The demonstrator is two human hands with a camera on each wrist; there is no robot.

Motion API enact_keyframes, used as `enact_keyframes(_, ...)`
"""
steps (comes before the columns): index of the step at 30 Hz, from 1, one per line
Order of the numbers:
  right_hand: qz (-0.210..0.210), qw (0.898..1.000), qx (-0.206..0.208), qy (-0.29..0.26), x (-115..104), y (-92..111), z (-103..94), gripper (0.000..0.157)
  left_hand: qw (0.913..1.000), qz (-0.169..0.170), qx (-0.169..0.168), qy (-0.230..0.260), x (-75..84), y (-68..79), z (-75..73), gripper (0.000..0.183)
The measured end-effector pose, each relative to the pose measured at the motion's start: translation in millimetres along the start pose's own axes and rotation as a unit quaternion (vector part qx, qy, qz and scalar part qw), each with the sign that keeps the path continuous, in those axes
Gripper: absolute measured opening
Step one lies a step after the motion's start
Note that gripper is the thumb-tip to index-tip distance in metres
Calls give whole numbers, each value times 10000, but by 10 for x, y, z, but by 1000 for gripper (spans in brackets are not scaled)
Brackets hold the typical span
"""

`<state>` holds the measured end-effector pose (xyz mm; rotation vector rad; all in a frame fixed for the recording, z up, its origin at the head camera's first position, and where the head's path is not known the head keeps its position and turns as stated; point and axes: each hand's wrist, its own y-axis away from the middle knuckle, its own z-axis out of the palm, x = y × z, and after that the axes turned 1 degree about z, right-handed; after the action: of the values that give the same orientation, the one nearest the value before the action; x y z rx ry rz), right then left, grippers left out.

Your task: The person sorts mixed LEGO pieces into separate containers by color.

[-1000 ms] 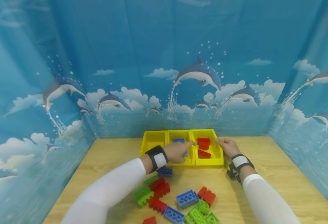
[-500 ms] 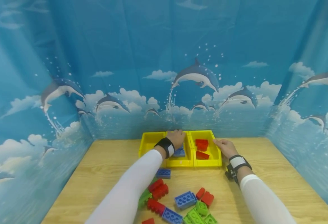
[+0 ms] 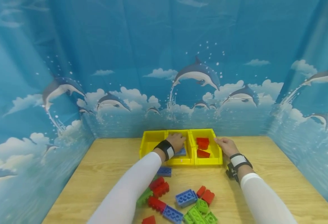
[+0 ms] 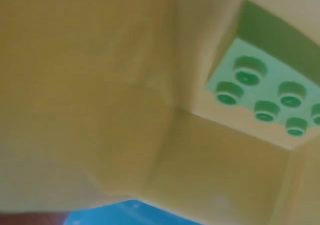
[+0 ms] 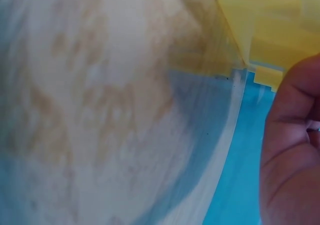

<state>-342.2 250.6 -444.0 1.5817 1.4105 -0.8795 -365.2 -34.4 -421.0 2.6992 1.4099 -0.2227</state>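
Three yellow bins stand side by side at the back of the table. My left hand (image 3: 176, 142) is down in the middle bin (image 3: 178, 161), its fingertips hidden, so whether it holds anything cannot be told. Beside that hand lies a blue brick (image 3: 181, 152). In the left wrist view, a green-looking brick (image 4: 272, 80) with studs lies inside a yellow bin. My right hand (image 3: 227, 147) pinches the outer rim of the right bin (image 3: 215, 155), which contains several red bricks (image 3: 202, 143). The right wrist view has part of this hand (image 5: 295, 145) near the yellow plastic.
The left bin (image 3: 154, 137) stands next to the middle one. Loose bricks are scattered in front: a blue brick (image 3: 164, 171), red bricks (image 3: 159, 186), another blue brick (image 3: 186, 198) and green bricks (image 3: 196, 214). A blue dolphin-print curtain (image 3: 164, 77) encloses the table (image 3: 105, 174).
My left hand, earlier stretched across the middle bin with its index finger toward the right bin, has drawn back left and down into the middle bin. The right hand keeps its place on the rim.
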Motion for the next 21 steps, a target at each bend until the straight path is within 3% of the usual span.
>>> enact_keyframes(4,-45,9998,85,178,-1,38,-15,52,9983,264,324,-412,186,144,-187,35)
enact_keyframes(7,-44,9995,120,279,12,64,-21,55,9935,631,514,-796,453,333,-411,33)
enact_keyframes(10,2,9994,126,317,28,72,-26,56,9887,1165,419,-845,756,541,-585,38)
enact_keyframes(13,37,9993,150,329,41,49,-30,54,9847,1711,-119,-298,1012,759,-673,50)
enact_keyframes(16,21,9994,161,297,40,11,-25,52,9726,2210,-721,110,1164,989,-696,62)
enact_keyframes(19,-43,9994,136,315,27,-14,-17,52,9633,2401,-1160,319,1199,1199,-664,65)
enact_keyframes(21,-99,9991,124,385,16,-21,-16,53,9614,2302,-1414,516,1181,1310,-626,65)
